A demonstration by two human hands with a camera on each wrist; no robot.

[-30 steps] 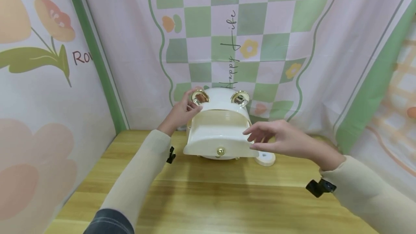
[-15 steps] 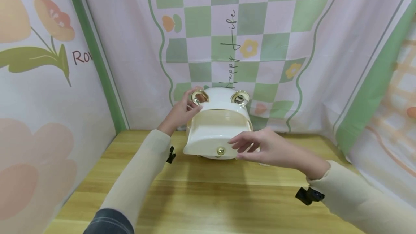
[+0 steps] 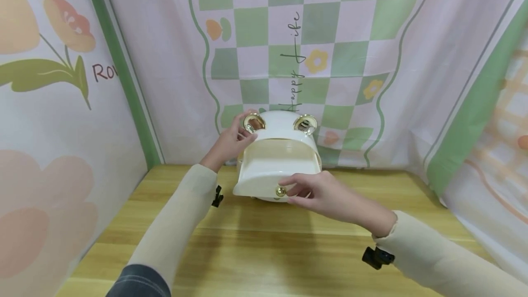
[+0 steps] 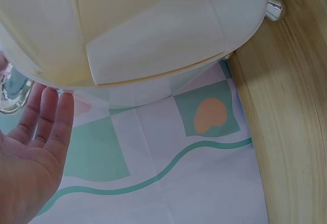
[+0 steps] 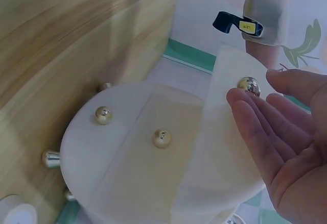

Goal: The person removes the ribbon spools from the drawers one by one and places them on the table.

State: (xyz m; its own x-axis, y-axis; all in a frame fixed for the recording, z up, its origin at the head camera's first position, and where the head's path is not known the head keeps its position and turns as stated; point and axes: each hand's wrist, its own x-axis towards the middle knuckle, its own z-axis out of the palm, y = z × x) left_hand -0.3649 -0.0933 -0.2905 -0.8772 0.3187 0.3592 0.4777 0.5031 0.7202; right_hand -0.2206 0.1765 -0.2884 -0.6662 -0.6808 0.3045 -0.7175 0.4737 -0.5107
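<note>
A white, rounded drawer box (image 3: 280,125) stands at the back of the table, with two gold-rimmed ear-like rings on top. Its top drawer (image 3: 264,180) is pulled out and bears a gold knob (image 5: 249,85). My left hand (image 3: 231,143) rests its fingertips against the box's upper left side, beside the left ring (image 3: 254,123); in the left wrist view its fingers are nearly straight. My right hand (image 3: 330,196) is at the drawer front. Its thumb and fingers lie on either side of the knob, the thumb visibly apart from it.
Lower on the box front are two more gold knobs (image 5: 162,138), and short gold feet (image 5: 51,158) below. A small white round object (image 5: 18,211) sits on the wooden table (image 3: 264,251) beside the box. A patterned curtain (image 3: 284,58) hangs close behind.
My right hand has moved left and slightly down, from the drawer's right edge to its knob. My left hand and the pulled-out drawer have stayed in place.
</note>
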